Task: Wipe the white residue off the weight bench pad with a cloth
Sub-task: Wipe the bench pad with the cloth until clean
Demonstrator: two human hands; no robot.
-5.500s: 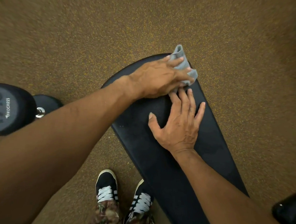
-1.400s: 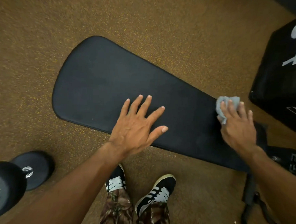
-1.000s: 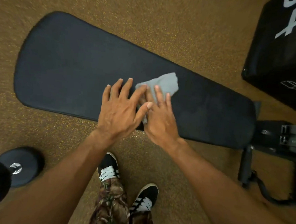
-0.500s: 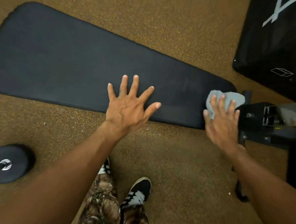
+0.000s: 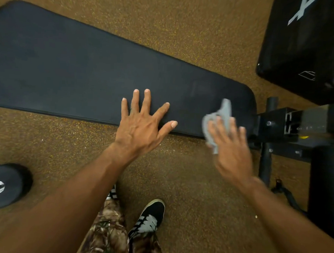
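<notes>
Fingers of left hand (image 5: 141, 129) splayed flat on bench pad (image 5: 68, 67); right hand (image 5: 232, 149), blurred, holds grey cloth (image 5: 224, 112).

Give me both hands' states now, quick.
Left hand: open, resting on the bench pad.
Right hand: blurred, fingers on the grey cloth; grip cannot be told.

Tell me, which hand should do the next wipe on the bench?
Right, probably. The right hand has the grey cloth under its fingers at the narrow end of the pad, though it is blurred. The left hand lies flat on the pad, fingers spread, holding nothing.
</notes>
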